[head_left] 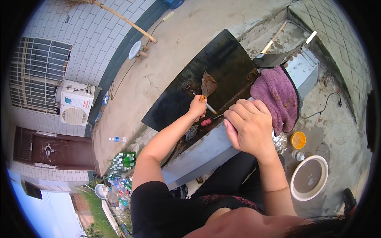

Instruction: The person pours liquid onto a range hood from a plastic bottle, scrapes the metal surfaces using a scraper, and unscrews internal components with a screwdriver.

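My left hand [197,108] is closed around the yellow handle of a scraper [209,85], its rusty blade turned up over a dark, greasy metal panel [222,51]. A pale rod end [211,108] shows beside that hand. Below it lies a red-handled tool [206,122], whose dark shaft points towards my right hand [251,125]. The right hand is closed with fingers curled, at the edge of a long grey metal box [206,144]; what it grips, if anything, is hidden. A purple towel [274,93] hangs just past it.
At right on the wet concrete are a white basin [323,164] of murky water, a yellow tub [298,140] and a clear jar [297,155]. Green bottles [127,158], a small stool [135,50] and a water bottle [117,139] stand or lie to the left. A dustpan [274,58] lies beyond.
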{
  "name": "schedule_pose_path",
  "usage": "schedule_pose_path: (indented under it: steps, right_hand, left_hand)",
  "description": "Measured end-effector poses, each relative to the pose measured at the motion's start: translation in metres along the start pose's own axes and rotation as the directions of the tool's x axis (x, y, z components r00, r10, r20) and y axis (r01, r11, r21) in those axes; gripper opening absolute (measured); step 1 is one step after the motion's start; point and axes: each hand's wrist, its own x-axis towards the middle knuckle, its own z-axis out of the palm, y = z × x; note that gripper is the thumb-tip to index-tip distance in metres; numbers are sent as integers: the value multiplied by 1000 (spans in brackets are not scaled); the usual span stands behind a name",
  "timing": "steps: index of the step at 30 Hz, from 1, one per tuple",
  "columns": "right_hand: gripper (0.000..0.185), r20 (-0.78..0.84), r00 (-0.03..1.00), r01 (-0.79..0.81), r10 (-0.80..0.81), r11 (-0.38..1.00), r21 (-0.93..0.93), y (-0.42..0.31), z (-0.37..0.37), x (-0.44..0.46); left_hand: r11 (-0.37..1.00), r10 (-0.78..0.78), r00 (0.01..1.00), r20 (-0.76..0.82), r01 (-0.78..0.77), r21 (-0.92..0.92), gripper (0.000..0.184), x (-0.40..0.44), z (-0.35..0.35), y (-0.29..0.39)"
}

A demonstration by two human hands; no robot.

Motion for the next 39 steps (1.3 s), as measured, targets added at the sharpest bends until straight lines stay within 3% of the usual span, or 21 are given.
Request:
schedule_pose_path:
  steps: [9,20,24,27,29,32,39]
  right_hand:
    - [10,31,999,-11,11,1000,-3,3,0,-2]
    - [13,-13,1000,-3,4,1000,26,8,1,1]
    - [12,-33,999,17,-16,1000,12,5,1,-1]
    - [11,-27,999,19,-19,1000,5,2,0,0]
    - [11,-54,998,25,-25,1000,0,2,1,0]
    - [10,-35,999,9,-9,1000,6,2,2,-1]
    - [10,-33,999,13,-13,1000,-10,0,2,0]
  left_hand:
    - [1000,9,1000,21,-8,-13,13,22,25,23]
    - [986,165,986,38,-166,9,14,60,91,74]
    - [972,233,959,160,-231,-36,14,57,64,76]
    - [983,183,975,125,-183,-10,11,22,25,57]
    - [997,71,989,127,-69,-19,13,4,-6,27]
    - [992,-6,992,127,22,-122,12,-13,-36,-2]
    - [996,-19,997,79,25,-88,8,1,-13,23]
